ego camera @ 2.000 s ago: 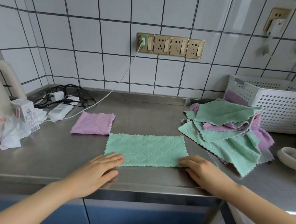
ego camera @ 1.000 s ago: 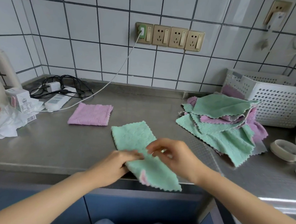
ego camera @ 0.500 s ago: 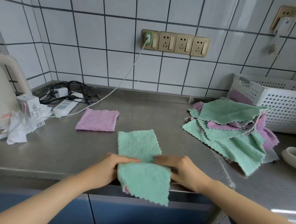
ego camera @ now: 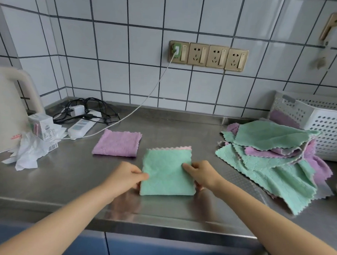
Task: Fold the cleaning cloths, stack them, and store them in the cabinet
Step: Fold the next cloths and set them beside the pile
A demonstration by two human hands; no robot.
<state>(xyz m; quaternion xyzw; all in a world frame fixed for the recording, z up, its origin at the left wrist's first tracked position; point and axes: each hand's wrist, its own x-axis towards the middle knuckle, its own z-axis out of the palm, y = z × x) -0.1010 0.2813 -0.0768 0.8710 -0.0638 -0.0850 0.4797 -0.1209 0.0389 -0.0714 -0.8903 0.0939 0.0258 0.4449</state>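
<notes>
A green cloth (ego camera: pixel 167 171), folded into a square with a pink edge showing at its far side, lies flat on the steel counter (ego camera: pixel 71 178). My left hand (ego camera: pixel 127 177) pinches its left edge and my right hand (ego camera: pixel 201 173) pinches its right edge, thumbs on top. A folded purple cloth (ego camera: pixel 116 146) lies just behind and to the left. A loose pile of green and purple cloths (ego camera: pixel 270 159) sits at the right.
A white perforated basket (ego camera: pixel 319 124) stands behind the pile. At the left are a white kettle (ego camera: pixel 3 109), a small carton (ego camera: pixel 40 125), crumpled plastic (ego camera: pixel 29 152), a power strip (ego camera: pixel 81 127) and cables. Blue cabinet fronts (ego camera: pixel 156 250) run below the counter edge.
The green cloth went from a long strip hanging over the counter edge to a square folded in half, lying flat. Both hands moved to its side edges.
</notes>
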